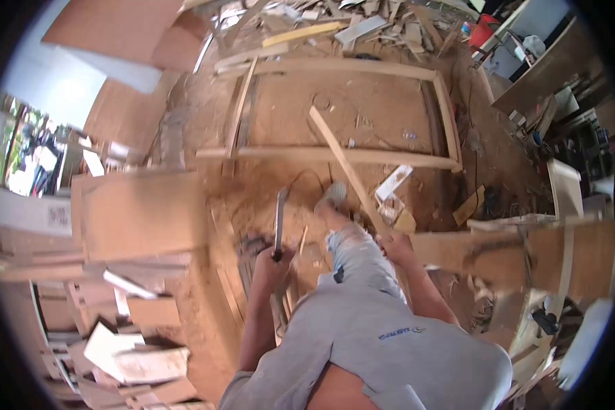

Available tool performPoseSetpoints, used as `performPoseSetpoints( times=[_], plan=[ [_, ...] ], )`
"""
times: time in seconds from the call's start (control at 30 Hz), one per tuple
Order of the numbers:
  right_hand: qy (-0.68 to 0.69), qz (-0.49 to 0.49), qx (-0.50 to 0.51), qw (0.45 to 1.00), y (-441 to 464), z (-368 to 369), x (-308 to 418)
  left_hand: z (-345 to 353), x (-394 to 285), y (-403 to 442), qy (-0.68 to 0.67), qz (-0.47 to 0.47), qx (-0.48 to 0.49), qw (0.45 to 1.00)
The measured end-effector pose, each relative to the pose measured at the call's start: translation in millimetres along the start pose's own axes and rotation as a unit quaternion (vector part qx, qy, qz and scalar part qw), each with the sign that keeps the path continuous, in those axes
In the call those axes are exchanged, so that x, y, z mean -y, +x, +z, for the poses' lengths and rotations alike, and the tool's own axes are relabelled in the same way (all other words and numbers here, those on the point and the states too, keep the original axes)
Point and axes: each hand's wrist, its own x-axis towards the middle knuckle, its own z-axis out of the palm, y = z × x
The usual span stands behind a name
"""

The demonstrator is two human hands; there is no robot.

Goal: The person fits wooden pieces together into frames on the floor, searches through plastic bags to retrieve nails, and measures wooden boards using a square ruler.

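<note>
Wooden strip (344,166) is held slantwise in the closed right hand (398,250); its far end is seen past the near rail of the wooden frame (403,159), contact not determinable; a dark, bent-tipped tool (279,217) is gripped by its lower end in the left hand (273,268); the frame is laid on the dirt floor (389,102); wood scraps (389,33) are heaped beyond.

Strip (349,172) in right grip (398,249), wooden frame (403,159)

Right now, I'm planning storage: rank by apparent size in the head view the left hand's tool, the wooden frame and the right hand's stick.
1. Wooden frame, largest by far
2. Stick
3. Tool
</note>
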Motion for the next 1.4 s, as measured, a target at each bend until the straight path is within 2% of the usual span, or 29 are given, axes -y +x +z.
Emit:
performPoseSetpoints(
  times=[0.07, 0.1, 0.2, 0.27, 0.4, 0.53, 0.67, 0.7, 0.77, 0.8, 0.9, 1.0, 1.03, 1.13, 1.27, 1.33, 1.4],
  plan=[
    [0.051, 0.020, -0.010, 0.998, 85, -3, 13, -2, -12, 93, -0.018, -0.037, 0.025, 0.999],
    [0.034, -0.014, -0.038, 0.999, 123, -6, 28, -3, -40, 129, 0.025, -0.032, -0.005, 0.999],
    [-0.097, -0.049, -0.054, 0.993, 213, -38, 87, -12, -115, 243, 0.140, 0.058, 0.007, 0.988],
    [-0.056, -0.012, -0.071, 0.996, 249, -60, 112, -6, -192, 303, 0.176, 0.093, 0.038, 0.979],
    [0.029, 0.073, -0.114, 0.990, 252, -108, 152, 17, -293, 398, 0.155, 0.122, 0.066, 0.978],
    [0.113, 0.097, -0.186, 0.971, 241, -126, 163, 55, -376, 470, 0.133, 0.071, 0.123, 0.981],
    [0.097, 0.117, -0.290, 0.945, 276, -113, 133, 113, -419, 547, 0.226, 0.149, 0.189, 0.944],
    [0.128, 0.152, -0.257, 0.946, 273, -129, 151, 128, -415, 578, 0.264, 0.184, 0.199, 0.926],
    [0.092, 0.161, -0.360, 0.914, 307, -110, 127, 164, -438, 609, 0.277, 0.168, 0.256, 0.911],
    [0.062, 0.195, -0.365, 0.908, 317, -115, 126, 187, -452, 624, 0.286, 0.161, 0.283, 0.901],
    [0.158, 0.269, -0.335, 0.889, 355, -142, 130, 250, -484, 674, 0.299, 0.127, 0.337, 0.884],
    [0.285, 0.326, -0.319, 0.843, 402, -175, 137, 315, -524, 738, 0.374, 0.147, 0.372, 0.837],
    [0.206, 0.373, -0.322, 0.846, 414, -193, 151, 336, -536, 768, 0.347, 0.144, 0.418, 0.827],
    [0.123, 0.413, -0.386, 0.816, 438, -244, 196, 381, -586, 818, 0.442, 0.237, 0.400, 0.767],
    [0.155, 0.441, -0.399, 0.789, 474, -307, 237, 429, -632, 888, 0.403, 0.261, 0.443, 0.757],
    [0.168, 0.446, -0.434, 0.764, 492, -335, 254, 458, -688, 881, 0.404, 0.280, 0.452, 0.744],
    [0.195, 0.424, -0.470, 0.749, 496, -361, 278, 485, -700, 891, 0.376, 0.294, 0.461, 0.749]
  ],
)
